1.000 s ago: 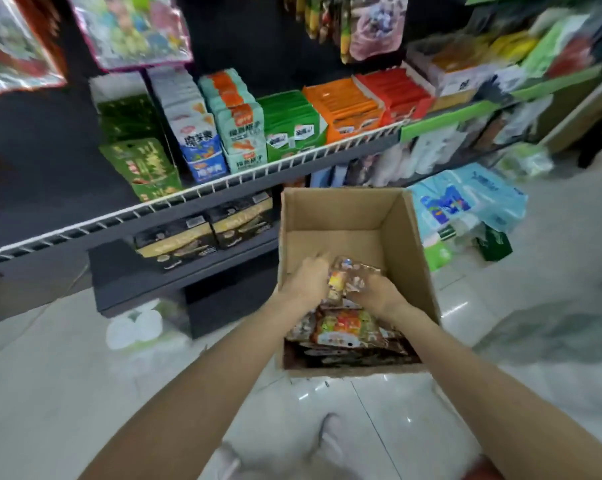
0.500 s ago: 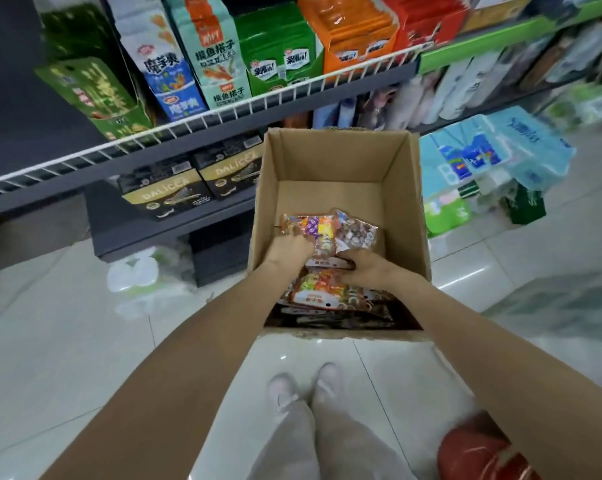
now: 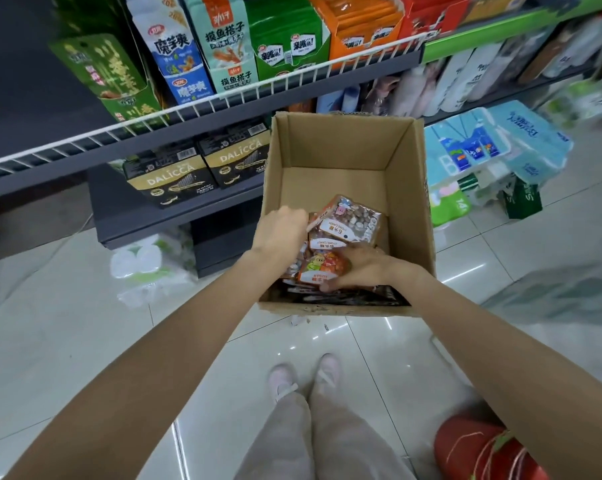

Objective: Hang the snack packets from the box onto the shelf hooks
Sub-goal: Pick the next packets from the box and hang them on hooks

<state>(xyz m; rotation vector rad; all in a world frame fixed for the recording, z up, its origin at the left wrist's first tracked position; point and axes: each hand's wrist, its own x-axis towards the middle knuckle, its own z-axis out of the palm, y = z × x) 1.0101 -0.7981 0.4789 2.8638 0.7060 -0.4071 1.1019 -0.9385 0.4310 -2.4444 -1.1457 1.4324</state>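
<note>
An open cardboard box (image 3: 344,147) stands on the floor against the shelf unit, with several snack packets in its near half. Both my hands are inside it. My left hand (image 3: 282,233) grips the left edge of a small stack of candy packets (image 3: 351,221) with brown and white sweets showing through. My right hand (image 3: 362,268) holds an orange packet (image 3: 322,266) at the stack's near end, thumb under it. Dark packets (image 3: 372,296) lie beneath, partly hidden. No shelf hooks are in sight.
A shelf with a white wire rail (image 3: 223,95) carries upright snack bags just beyond the box. Black DALICCA boxes (image 3: 175,174) sit on the lower shelf. Tissue packs (image 3: 493,150) lie on the floor at right, a red object (image 3: 479,452) at bottom right, my feet (image 3: 303,375) below.
My view has tilted down toward the floor. Both hands have stayed in the box and drawn a stack of packets together, lifting it slightly off the pile.
</note>
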